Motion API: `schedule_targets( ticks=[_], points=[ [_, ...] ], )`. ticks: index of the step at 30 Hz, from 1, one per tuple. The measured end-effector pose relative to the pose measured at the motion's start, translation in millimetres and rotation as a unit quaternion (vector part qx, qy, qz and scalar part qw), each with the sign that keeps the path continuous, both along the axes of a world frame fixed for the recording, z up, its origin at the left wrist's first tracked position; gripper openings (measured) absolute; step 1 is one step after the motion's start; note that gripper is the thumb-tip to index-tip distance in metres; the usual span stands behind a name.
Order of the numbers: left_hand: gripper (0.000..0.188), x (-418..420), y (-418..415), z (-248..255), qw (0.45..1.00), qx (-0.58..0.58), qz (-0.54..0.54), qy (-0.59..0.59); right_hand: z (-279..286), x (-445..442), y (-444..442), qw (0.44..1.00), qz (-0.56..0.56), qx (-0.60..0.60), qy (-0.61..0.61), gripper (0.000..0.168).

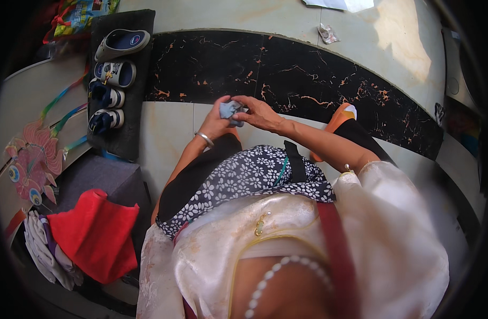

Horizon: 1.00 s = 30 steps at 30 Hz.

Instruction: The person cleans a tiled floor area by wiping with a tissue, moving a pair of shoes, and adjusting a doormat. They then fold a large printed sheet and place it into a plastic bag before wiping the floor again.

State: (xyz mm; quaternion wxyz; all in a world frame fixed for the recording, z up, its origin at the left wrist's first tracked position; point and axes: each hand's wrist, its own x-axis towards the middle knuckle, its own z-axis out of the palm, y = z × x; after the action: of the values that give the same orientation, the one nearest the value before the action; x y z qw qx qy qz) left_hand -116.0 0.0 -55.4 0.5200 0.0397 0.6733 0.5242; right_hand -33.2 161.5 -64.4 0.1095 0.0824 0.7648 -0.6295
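Observation:
A small bundle of light blue-grey cloth [229,109], perhaps a sock, is held in front of my knees. My left hand [217,123], with a silver bangle at its wrist, wraps around the bundle from the left. From the right, the thumb and fingers of my right hand [262,113] close on the same bundle at its edge. The fingers hide part of the cloth. Below the hands, a dark apron with white flowers [244,171] covers my lap.
A dark mat [126,142] at left bears slippers [122,43] and small shoes [106,120]. Nearer me, a red cloth [96,235] drapes over a grey padded seat [100,179]. A pink fish-shaped kite [32,167] lies left of that. A crumpled wrapper [327,34] is on the floor ahead.

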Motion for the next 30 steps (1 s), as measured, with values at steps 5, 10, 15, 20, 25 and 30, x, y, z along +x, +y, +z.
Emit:
schedule_targets(
  ticks=[5, 10, 15, 20, 25, 30],
  points=[
    [0.084, -4.5, -15.2, 9.0, 0.961, 0.080, 0.139, -0.225, -28.2, 8.2, -2.2, 0.993, -0.015, 0.116, -0.028, 0.024],
    [0.029, 5.1, -78.1, -62.5, 0.969, -0.156, 0.025, -0.191, -27.3, 9.1, 16.3, 0.951, 0.067, 0.301, 0.013, 0.016],
    [0.023, 26.3, -70.0, -65.8, 0.969, -0.191, -0.057, -0.146, -82.2, 35.4, 6.5, 0.862, 0.266, 0.379, 0.209, 0.023],
    [0.027, 24.4, -62.5, -65.3, 0.973, -0.182, -0.054, -0.133, -104.6, -59.4, 117.3, 0.851, -0.100, 0.505, 0.103, 0.027],
    [0.026, 22.5, -63.9, -73.7, 0.968, -0.190, -0.049, -0.156, -70.9, -53.5, 85.1, 0.897, -0.094, 0.409, 0.141, 0.028],
    [0.025, 25.7, -63.2, -65.8, 0.970, -0.188, -0.036, -0.151, -103.7, -29.7, 29.4, 0.854, 0.240, 0.380, 0.262, 0.034]
  ],
)
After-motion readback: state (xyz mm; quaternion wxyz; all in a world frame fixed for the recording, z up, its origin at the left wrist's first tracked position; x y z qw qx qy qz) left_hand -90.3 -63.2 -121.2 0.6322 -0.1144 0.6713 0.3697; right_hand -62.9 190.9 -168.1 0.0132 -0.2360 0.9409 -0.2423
